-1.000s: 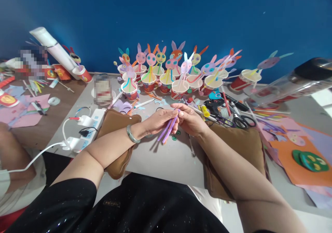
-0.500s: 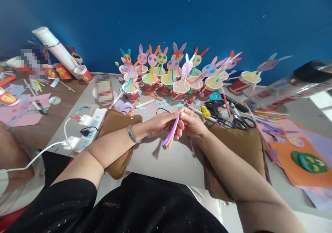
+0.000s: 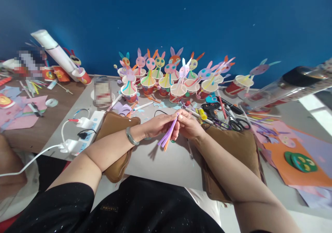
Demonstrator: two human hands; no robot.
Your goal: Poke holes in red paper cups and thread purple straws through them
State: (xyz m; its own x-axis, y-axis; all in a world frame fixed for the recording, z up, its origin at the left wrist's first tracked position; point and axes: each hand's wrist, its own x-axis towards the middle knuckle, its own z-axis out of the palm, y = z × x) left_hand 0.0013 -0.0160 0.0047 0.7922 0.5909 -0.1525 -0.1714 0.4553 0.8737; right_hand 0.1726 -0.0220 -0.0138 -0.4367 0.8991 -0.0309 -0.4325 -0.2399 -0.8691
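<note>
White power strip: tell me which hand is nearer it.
Left. The left hand is to the right of the power strip, past a brown cushion; the right hand is farther right. Both hold purple and orange strips.

The left forearm [image 3: 114,145] and right forearm [image 3: 223,160] reach forward and slant inward from either side, wrists nearly straight, so that the left hand [image 3: 159,124] and right hand [image 3: 191,126] meet at the fingertips in front of the body, thumbs on top and fingers curled in a close pinch.
</note>
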